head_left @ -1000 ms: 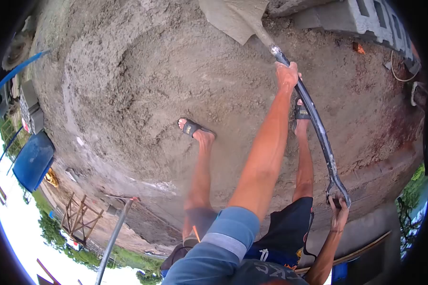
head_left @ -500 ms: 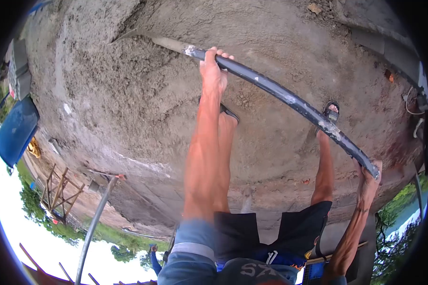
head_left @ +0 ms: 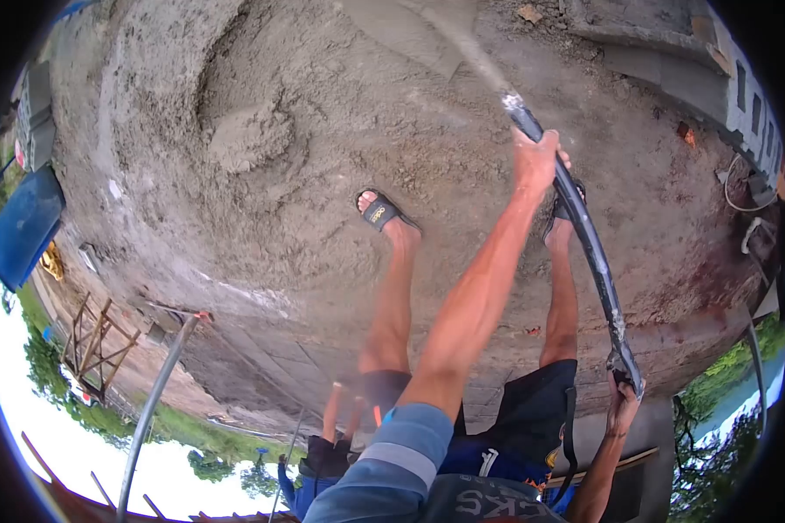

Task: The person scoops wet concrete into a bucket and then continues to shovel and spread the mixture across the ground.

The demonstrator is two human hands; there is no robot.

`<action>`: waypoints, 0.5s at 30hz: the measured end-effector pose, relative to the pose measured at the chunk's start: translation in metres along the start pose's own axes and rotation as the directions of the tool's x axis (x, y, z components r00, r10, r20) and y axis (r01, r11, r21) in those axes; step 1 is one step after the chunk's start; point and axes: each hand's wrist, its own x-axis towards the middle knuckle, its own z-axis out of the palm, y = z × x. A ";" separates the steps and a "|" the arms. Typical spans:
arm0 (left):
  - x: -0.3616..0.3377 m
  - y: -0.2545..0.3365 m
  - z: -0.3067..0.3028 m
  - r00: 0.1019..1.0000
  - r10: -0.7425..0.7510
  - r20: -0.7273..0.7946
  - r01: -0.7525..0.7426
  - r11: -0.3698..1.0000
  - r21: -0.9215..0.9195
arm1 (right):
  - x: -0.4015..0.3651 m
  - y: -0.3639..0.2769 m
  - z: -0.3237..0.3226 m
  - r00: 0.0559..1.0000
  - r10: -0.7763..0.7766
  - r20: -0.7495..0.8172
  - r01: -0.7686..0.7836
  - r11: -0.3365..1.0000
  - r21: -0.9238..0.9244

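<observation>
A long shovel (head_left: 597,257) slants across the view, its black handle worn and spattered with grey. My left hand (head_left: 536,161) is wrapped round the handle near its upper end in view, close to the bare shaft. Lower right, my right hand (head_left: 624,401) grips the handle's end. The shovel's grey blade (head_left: 419,35) is smeared by motion at the top edge, over the wet mortar. Rough grey mortar (head_left: 253,139) lies heaped on the ground to the left of the blade. My sandalled feet stand apart below it.
At the left are a blue tub (head_left: 28,228), grey blocks (head_left: 37,122) and a wooden trestle (head_left: 100,349). A metal pole (head_left: 155,410) slants at lower left. Another person (head_left: 323,466) is behind my left arm. Hollow blocks (head_left: 754,113) and a pale hose (head_left: 741,200) lie at right.
Both hands and the shovel have swung; the blade end moved right and up, and the handle is steeper. My left foot now shows fully. Another person has come into view at the bottom.
</observation>
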 end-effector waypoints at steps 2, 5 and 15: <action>-0.001 -0.035 0.021 0.997 -0.077 0.014 0.076 0.996 0.037 | -0.016 0.002 -0.024 0.996 -0.003 -0.094 0.006 1.000 0.030; 0.020 -0.036 -0.024 0.997 -0.073 -0.023 0.073 0.997 0.003 | -0.018 -0.007 -0.005 0.992 0.098 -0.080 -0.101 0.995 -0.027; 0.001 0.191 -0.296 0.980 0.190 -0.058 -0.191 0.814 -0.549 | -0.041 -0.007 0.222 0.522 -0.643 0.560 0.852 0.423 -0.308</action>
